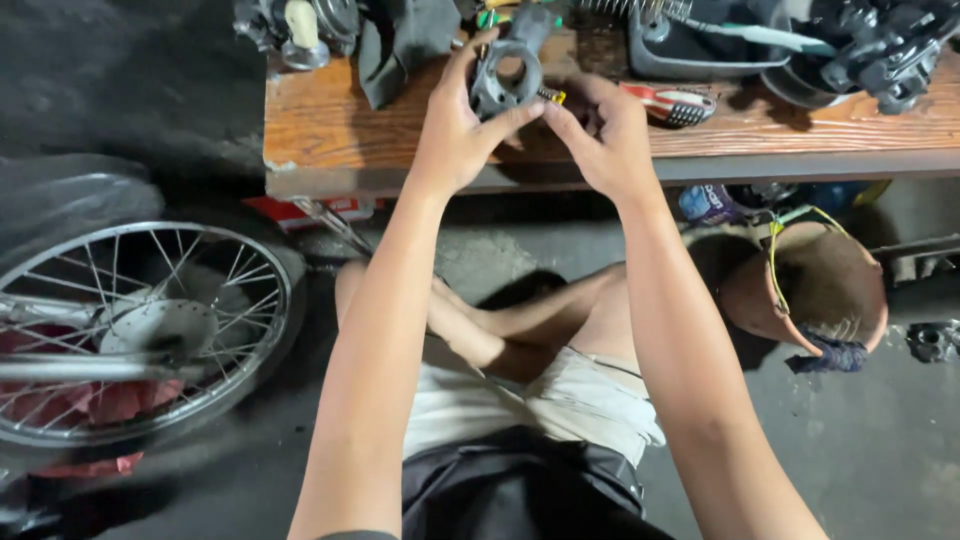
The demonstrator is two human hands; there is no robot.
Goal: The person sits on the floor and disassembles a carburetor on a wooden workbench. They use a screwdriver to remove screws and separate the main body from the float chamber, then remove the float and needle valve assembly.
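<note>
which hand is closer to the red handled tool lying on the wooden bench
Right. The right hand sits just left of the red-handled tool, almost touching it. The left hand is farther left, holding the grey metal part.

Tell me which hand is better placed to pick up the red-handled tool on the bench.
Right. The right hand lies just beside the red-handled tool, while the left hand grips the grey metal part farther away.

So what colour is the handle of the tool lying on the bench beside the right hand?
Red with a black grip section, on the tool handle; the head view shows it.
</note>
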